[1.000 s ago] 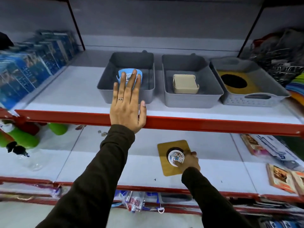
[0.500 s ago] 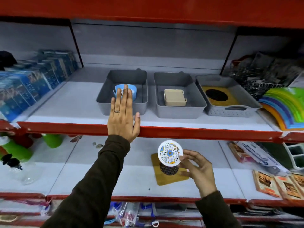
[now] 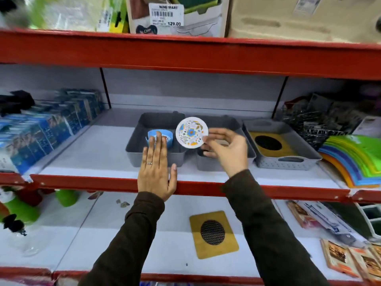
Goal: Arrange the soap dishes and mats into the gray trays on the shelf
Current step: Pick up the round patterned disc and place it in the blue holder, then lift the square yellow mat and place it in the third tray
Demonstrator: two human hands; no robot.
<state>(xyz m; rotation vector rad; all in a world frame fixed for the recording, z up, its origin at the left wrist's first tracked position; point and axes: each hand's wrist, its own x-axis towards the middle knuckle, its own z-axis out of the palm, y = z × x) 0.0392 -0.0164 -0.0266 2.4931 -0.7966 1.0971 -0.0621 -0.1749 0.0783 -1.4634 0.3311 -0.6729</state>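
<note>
Three gray trays stand in a row on the middle shelf. The left tray (image 3: pixel 136 145) holds a blue soap dish (image 3: pixel 153 136). My right hand (image 3: pixel 226 150) hides most of the middle tray (image 3: pixel 233 124) and pinches a round white floral mat (image 3: pixel 191 133) upright above the gap between those two trays. The right tray (image 3: pixel 286 162) holds a yellow mat with a black mesh circle (image 3: pixel 268 144). My left hand (image 3: pixel 157 169) lies flat, fingers together, on the red shelf edge in front of the left tray. A second yellow mesh mat (image 3: pixel 213 234) lies on the lower shelf.
Blue boxed goods (image 3: pixel 47 129) fill the shelf's left end. Wire racks (image 3: pixel 321 118) and a stack of rainbow-coloured sheets (image 3: pixel 354 157) sit at the right. Green bottles (image 3: pixel 20 207) and small packets (image 3: pixel 338 254) lie on the lower shelf. A red shelf beam (image 3: pixel 185 50) runs overhead.
My right hand has lifted the floral mat from the lower shelf up to the trays on the middle shelf. My left hand stayed on the shelf edge. The view has tilted upward.
</note>
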